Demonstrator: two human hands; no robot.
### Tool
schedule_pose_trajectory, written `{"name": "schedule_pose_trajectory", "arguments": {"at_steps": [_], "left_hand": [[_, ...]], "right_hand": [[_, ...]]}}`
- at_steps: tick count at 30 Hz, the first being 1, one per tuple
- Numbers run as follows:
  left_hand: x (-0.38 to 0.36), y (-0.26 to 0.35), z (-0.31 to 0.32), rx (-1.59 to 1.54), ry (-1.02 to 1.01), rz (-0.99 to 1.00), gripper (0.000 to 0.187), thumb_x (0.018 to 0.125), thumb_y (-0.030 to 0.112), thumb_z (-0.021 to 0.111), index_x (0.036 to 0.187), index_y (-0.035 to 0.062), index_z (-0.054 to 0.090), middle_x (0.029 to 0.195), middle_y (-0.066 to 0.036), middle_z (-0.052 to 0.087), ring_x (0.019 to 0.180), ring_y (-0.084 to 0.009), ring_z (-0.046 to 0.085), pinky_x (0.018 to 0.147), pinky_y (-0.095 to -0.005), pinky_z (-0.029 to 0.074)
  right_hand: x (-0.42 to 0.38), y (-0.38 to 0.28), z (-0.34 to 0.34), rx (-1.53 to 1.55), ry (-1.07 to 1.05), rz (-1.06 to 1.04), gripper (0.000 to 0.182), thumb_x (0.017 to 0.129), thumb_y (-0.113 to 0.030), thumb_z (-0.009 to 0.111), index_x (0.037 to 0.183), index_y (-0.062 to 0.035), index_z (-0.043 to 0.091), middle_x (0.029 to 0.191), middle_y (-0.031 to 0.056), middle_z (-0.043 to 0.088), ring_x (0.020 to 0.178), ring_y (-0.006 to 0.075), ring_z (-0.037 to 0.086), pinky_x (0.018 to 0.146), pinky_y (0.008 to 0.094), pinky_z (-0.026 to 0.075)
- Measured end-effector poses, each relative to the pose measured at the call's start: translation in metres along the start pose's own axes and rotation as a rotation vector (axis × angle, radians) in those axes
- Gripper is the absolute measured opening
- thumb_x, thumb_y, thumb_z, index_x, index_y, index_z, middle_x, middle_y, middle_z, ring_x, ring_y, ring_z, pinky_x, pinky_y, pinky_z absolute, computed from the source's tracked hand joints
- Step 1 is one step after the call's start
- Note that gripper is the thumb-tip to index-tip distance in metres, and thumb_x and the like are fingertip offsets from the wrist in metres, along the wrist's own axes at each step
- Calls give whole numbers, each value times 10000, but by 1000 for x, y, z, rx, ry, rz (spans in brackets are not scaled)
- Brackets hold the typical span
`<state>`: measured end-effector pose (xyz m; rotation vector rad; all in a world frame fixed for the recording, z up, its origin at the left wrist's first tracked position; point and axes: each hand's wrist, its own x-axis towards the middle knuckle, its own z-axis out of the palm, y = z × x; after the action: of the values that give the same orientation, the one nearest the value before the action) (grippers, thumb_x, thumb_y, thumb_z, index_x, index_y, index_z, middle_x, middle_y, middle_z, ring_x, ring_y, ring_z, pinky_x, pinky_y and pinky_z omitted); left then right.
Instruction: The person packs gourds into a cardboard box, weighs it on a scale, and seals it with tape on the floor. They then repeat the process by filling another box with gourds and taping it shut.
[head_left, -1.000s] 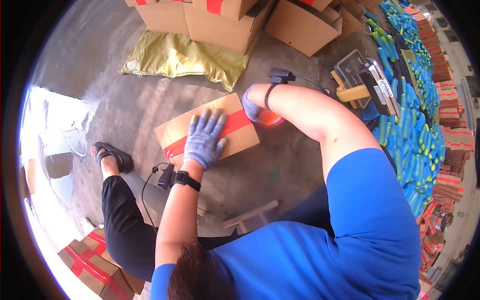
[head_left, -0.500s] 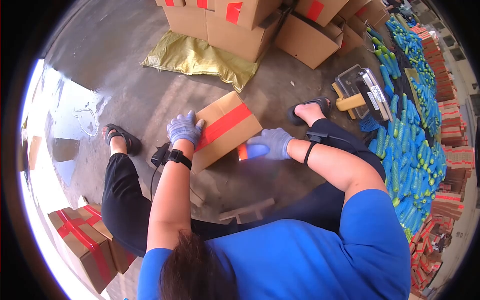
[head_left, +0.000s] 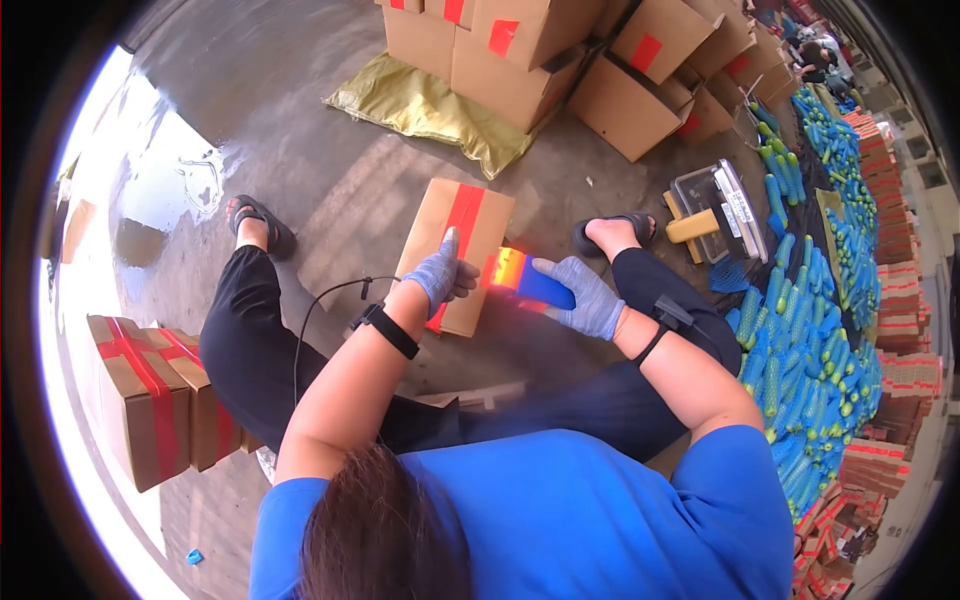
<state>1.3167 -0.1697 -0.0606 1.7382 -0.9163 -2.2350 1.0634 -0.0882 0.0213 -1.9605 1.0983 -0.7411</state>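
A brown cardboard box (head_left: 455, 240) with a red tape stripe lies on the concrete floor between my feet. My left hand (head_left: 440, 272), in a grey-blue glove, presses on the box's near end with a finger pointing along the tape. My right hand (head_left: 583, 294), also gloved, grips a blue tape dispenser (head_left: 530, 280) with a red roll, held at the box's right edge. Both wrists carry black bands with small devices.
Taped boxes (head_left: 150, 395) stand at my left. More cardboard boxes (head_left: 540, 45) and a yellow-green sack (head_left: 430, 105) lie ahead. A weighing scale (head_left: 720, 210) sits to the right, beside a long pile of cucumbers in blue netting (head_left: 820, 300). Wet patches mark the floor at left.
The box has been turned so its red stripe runs away from me. My left hand moved from its left end onto the near end; my right hand brought the dispenser up to the box's right edge.
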Motion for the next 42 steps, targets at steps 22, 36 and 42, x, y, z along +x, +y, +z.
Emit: {"name": "schedule_pose_trajectory", "arguments": {"at_steps": [22,36,42], "left_hand": [[113,-58,-129,561,785,342,253,992,272,581,1053,56,698,959,-196,716,859,-338,677,827,-440,510],[172,-94,-116,214,689,358,379,1026,380,506,1124,55,675,932,-54,737,809,-199,661,784,-338,523],[79,14,-125,-56,323,22,444,968,455,627,1125,44,684,1024,-61,730,868,-185,658,829,-318,503]], "right_hand": [[-9,116,6,-612,-475,294,582,872,-328,669,1424,-283,490,1036,179,591,889,385,606,790,464,509],[54,69,9,-510,-483,188,469,870,-304,663,1324,-225,578,994,117,624,769,346,607,634,459,493],[143,-8,58,-739,-600,143,511,848,-398,674,1344,-300,601,944,183,625,848,362,646,741,461,524]]}}
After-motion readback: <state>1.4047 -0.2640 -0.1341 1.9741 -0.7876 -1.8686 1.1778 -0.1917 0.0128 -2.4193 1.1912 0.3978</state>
